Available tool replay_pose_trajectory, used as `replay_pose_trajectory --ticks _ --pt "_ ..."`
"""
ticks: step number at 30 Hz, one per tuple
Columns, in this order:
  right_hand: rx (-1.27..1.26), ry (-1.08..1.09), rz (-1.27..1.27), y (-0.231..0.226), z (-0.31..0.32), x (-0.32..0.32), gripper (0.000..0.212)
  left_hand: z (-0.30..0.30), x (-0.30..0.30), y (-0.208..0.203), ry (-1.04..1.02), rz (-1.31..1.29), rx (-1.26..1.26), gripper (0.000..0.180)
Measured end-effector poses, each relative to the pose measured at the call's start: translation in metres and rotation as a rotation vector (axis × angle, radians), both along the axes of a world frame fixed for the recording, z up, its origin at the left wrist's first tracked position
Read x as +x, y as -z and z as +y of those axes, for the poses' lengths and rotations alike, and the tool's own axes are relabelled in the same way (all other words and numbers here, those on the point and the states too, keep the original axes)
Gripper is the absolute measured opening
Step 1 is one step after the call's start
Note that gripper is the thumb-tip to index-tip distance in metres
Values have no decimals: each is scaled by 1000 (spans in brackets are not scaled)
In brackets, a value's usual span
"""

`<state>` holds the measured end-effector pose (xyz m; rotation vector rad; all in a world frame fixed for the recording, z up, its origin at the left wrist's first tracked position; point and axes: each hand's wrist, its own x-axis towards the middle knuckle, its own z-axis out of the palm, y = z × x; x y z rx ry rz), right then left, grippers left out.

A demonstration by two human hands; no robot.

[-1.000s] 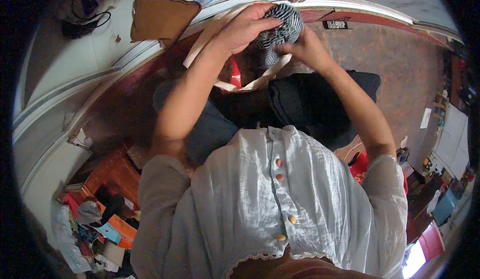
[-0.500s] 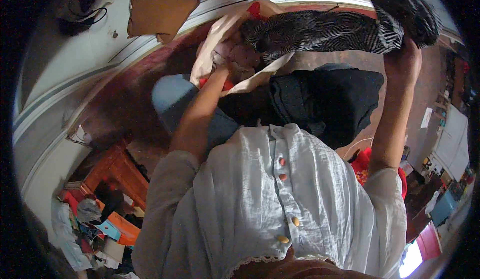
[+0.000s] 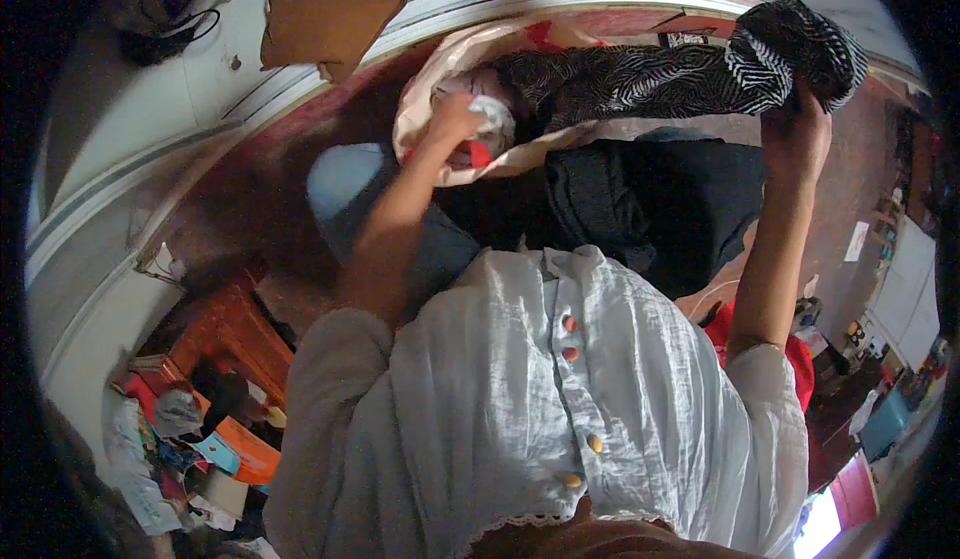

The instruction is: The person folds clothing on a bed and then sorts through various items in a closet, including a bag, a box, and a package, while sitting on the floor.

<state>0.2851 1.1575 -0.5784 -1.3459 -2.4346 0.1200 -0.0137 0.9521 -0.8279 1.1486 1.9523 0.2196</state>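
My right hand (image 3: 798, 124), raised at the upper right, is closed on the bunched end of a black-and-white patterned cloth (image 3: 650, 81). That cloth stretches left, and its other end drops into a cream fabric bag (image 3: 408, 124) with a wide mouth. Inside the bag's mouth, my left hand (image 3: 454, 119) is closed at the edge of a white cloth (image 3: 492, 119); its fingertips are partly hidden. Red fabric (image 3: 480, 153) shows beside it. A folded black garment (image 3: 660, 209) lies across my right thigh, just below the bag.
A brown cushion-like piece (image 3: 325, 24) lies at the upper left by the white ledge. Down at the left stands a wooden cabinet (image 3: 235, 344) beside a heap of mixed items. Red fabric (image 3: 800, 369) lies behind my right arm, with more household clutter at the far right.
My left hand has risen slightly within the bag, and the white cloth now shows beside it. My right hand and the patterned cloth's bunched end have shifted slightly left and down.
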Motion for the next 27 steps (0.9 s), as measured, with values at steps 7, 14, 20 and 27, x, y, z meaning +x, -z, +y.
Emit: replay_pose_trajectory --ticks 7,14,20,27 --pt "-973 314 1427 17 3 -29 25 0 -34 -71 -1039 -1253 212 43" --pt "-1153 209 1372 28 0 -85 22 -11 -26 -66 -1071 -1239 212 49" --pt "-978 -397 67 93 -52 -125 59 -20 -27 -53 -730 -518 219 41" --pt "-1097 -661 -641 105 -28 -86 82 -31 -24 -70 -195 141 413 34"
